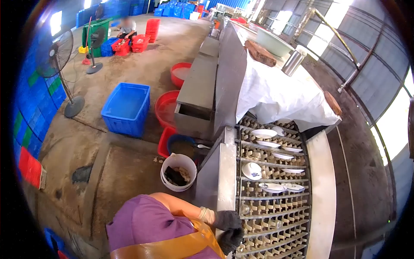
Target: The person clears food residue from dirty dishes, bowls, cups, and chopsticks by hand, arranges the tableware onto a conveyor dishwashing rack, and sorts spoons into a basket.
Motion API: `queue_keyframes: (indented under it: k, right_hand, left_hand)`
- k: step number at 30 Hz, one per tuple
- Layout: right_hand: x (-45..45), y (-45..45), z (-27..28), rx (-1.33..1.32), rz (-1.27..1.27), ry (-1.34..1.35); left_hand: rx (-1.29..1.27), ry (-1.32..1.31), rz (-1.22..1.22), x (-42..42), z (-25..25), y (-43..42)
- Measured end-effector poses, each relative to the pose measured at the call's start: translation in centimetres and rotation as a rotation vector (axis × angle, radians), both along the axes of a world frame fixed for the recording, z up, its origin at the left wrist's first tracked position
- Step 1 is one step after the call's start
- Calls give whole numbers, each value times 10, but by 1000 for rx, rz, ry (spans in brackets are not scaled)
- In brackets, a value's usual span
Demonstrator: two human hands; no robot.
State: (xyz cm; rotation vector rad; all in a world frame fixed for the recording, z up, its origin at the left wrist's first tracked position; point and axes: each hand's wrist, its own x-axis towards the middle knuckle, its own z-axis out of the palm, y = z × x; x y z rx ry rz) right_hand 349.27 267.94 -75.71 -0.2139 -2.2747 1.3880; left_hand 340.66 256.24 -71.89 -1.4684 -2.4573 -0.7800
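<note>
My left hand (227,220), in a dark glove, is at the left edge of a pegged conveyor (276,200). Just below it, my right hand (231,240) is gloved too and almost touches it. The fingers of both blend into dark shapes, and anything between them is hidden. A small clear glass (245,209) stands among the pegs near my left hand, and another clear piece (277,224) lies further right. Up the conveyor are a white bowl with a dark pattern (252,171), patterned plates (272,187) and several white dishes (264,133).
White sheeting (280,93) drapes over the conveyor's far end. A steel flask (294,61) stands on top. At left are a white bucket (178,172), red basins (167,108) and a blue tub of water (126,108). Another person (127,29) sits by red crates, beyond fans.
</note>
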Motion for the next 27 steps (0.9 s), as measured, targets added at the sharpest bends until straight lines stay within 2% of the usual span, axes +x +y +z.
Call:
queue_keyframes:
  k: [5, 8, 13, 19, 27]
  right_hand:
    - [11, 9, -4, 24, 6, -84]
    - [16, 11, 4, 69, 3, -45]
    - [24, 8, 19, 159, -80, -11]
    - [31, 15, 15, 51, -52, 14]
    - [40, 19, 27, 339, -84, -37]
  left_hand:
    - [156, 101, -26, 7, 3, 3]
    - [121, 58, -29, 11, 0, 7]
    - [72, 153, 25, 20, 2, 10]
    - [20, 33, 6, 28, -5, 19]
    - [58, 53, -27, 38, 1, 20]
